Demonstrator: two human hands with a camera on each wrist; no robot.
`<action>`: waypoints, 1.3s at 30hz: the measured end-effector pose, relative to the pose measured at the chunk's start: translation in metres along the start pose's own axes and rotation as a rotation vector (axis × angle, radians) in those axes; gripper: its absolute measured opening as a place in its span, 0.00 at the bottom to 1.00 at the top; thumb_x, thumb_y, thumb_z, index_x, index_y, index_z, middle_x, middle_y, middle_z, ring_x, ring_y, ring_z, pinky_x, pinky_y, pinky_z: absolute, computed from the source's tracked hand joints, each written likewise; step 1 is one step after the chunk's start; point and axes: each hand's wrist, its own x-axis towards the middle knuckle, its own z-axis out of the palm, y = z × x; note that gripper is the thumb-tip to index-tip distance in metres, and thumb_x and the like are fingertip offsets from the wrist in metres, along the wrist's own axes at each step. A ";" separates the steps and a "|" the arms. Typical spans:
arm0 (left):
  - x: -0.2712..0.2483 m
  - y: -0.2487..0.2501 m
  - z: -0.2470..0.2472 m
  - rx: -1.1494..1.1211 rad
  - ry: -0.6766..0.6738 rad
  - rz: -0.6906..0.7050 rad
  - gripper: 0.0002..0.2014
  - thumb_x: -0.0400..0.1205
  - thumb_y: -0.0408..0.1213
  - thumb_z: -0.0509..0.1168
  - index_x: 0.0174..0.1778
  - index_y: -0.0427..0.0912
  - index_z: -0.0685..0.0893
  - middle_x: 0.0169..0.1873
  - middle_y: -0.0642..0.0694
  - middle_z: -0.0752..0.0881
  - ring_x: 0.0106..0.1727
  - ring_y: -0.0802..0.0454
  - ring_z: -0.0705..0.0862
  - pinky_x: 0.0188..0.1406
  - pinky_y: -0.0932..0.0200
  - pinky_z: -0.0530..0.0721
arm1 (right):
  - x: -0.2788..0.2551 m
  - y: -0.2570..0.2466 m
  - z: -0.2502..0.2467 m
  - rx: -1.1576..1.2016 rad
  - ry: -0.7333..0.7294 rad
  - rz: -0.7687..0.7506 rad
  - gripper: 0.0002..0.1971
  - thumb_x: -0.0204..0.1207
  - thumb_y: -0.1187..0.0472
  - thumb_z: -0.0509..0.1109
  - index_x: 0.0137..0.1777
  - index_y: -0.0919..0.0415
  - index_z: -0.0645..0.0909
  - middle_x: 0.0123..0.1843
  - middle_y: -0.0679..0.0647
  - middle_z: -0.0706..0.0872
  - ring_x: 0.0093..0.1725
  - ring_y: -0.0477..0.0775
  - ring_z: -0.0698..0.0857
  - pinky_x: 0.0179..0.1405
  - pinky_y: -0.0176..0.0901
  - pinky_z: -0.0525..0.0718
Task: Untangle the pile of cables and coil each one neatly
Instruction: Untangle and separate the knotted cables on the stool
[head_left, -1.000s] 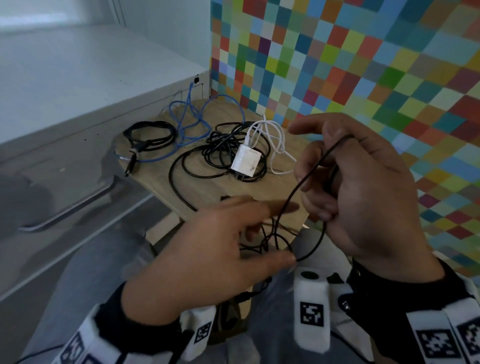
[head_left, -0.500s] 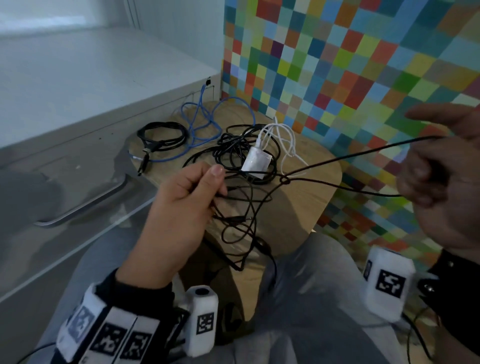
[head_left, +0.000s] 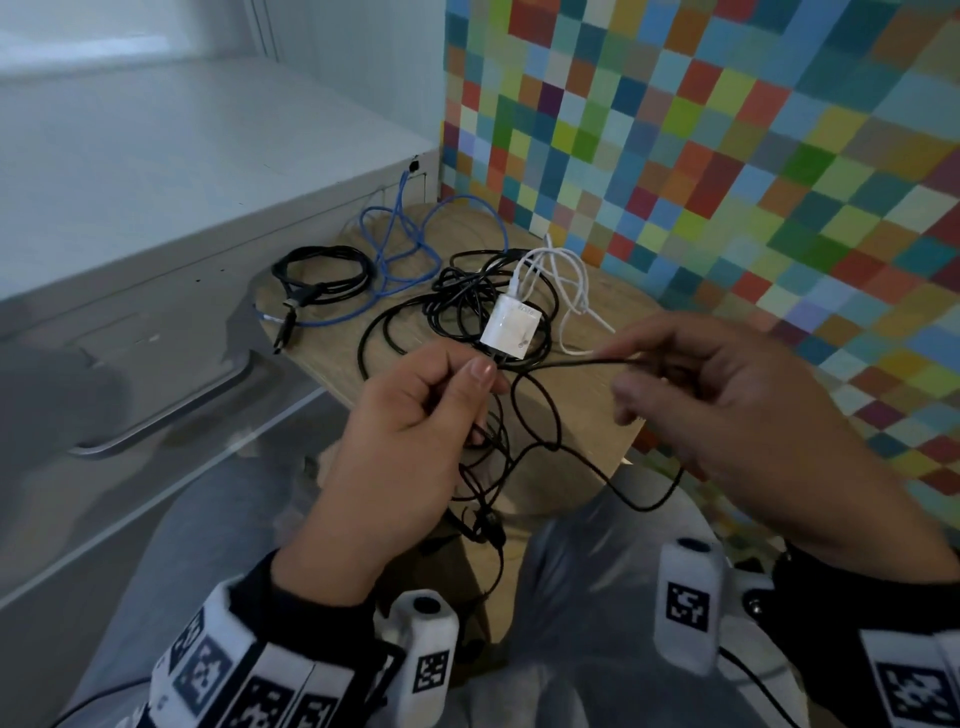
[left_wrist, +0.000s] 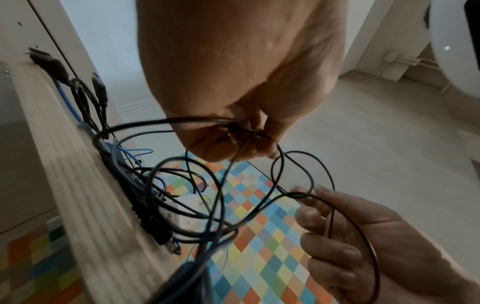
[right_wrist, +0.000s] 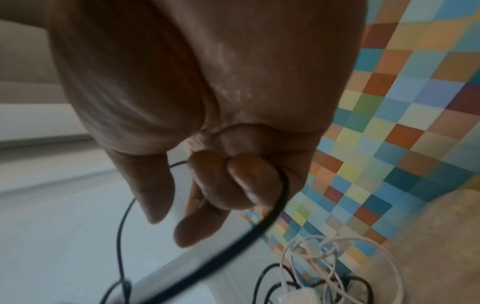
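**Thin black cable held between both hands, above the near edge of the tabletop**

While the left hand (head_left: 410, 431) pinches the thin black cable (head_left: 558, 362) between thumb and curled fingers (left_wrist: 221, 148), the right hand (head_left: 727, 410) holds the same cable with fingers (right_wrist: 249, 181) curled round it. Short span between the hands runs roughly left-right, near level. Below it the cable drops in loose loops, crosses itself at what looks like a knot (head_left: 551, 446), then hangs down over the person's lap.

Rest of the pile sits on the wooden tabletop (head_left: 597, 415), farther back:
- white charger block (head_left: 511, 332) lying on a tangle of black cable (head_left: 462, 306), long side pointing away and to the right
- white cable (head_left: 569, 280) looped just right of the block
- blue cable (head_left: 400, 244) at the back, one end running up to the white cabinet (head_left: 208, 182)
- coiled black cable (head_left: 322, 275) at the left, plug pointing toward the near-left edge

Hard to tell:
- the held cable's ends, not visible in any view
- whether it joins the tangle under the charger
- right wrist view is blurred, only two fingertips and an arc of cable read clearly
- left wrist view shows the pile edge-on, the cables overlapping
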 end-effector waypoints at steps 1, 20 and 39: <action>0.000 0.000 0.001 -0.002 -0.002 0.004 0.12 0.89 0.40 0.62 0.43 0.49 0.88 0.29 0.48 0.84 0.32 0.60 0.82 0.34 0.67 0.81 | 0.000 0.001 0.005 0.005 -0.006 0.008 0.08 0.79 0.64 0.76 0.52 0.49 0.87 0.42 0.55 0.91 0.30 0.58 0.84 0.31 0.32 0.80; -0.006 0.011 0.002 -0.083 -0.043 0.008 0.13 0.81 0.51 0.65 0.44 0.46 0.89 0.27 0.37 0.78 0.26 0.42 0.73 0.22 0.47 0.71 | -0.005 0.009 0.021 0.318 -0.130 -0.031 0.34 0.81 0.30 0.57 0.34 0.60 0.84 0.51 0.67 0.92 0.17 0.58 0.66 0.22 0.42 0.68; -0.008 0.010 -0.003 0.200 -0.255 0.212 0.21 0.79 0.41 0.78 0.68 0.60 0.87 0.71 0.63 0.81 0.70 0.62 0.83 0.64 0.66 0.83 | -0.008 0.014 0.023 0.271 -0.246 -0.098 0.05 0.70 0.67 0.82 0.44 0.58 0.92 0.38 0.44 0.88 0.37 0.42 0.85 0.37 0.34 0.84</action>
